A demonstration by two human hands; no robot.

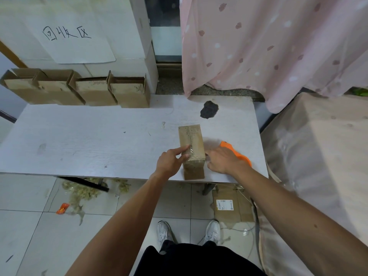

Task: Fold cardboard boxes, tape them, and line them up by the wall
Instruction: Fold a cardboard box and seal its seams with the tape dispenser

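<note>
Cardboard box (192, 151) sits at the near right table (79, 140) edge, so a hard press on the tape could tip it off. Left hand (169, 162) fingers (182, 149), loosely extended, are pressed on its top seam; right hand (224, 160), loosely curled, is laid beside it, touching an orange tape dispenser (238, 153). Four finished boxes (79, 89) are lined up at the far wall.

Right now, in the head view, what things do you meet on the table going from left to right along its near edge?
The person's left hand → the small brown cardboard box with clear tape on top → the right hand → the orange plastic tape dispenser, partly hidden behind the right hand.
</note>
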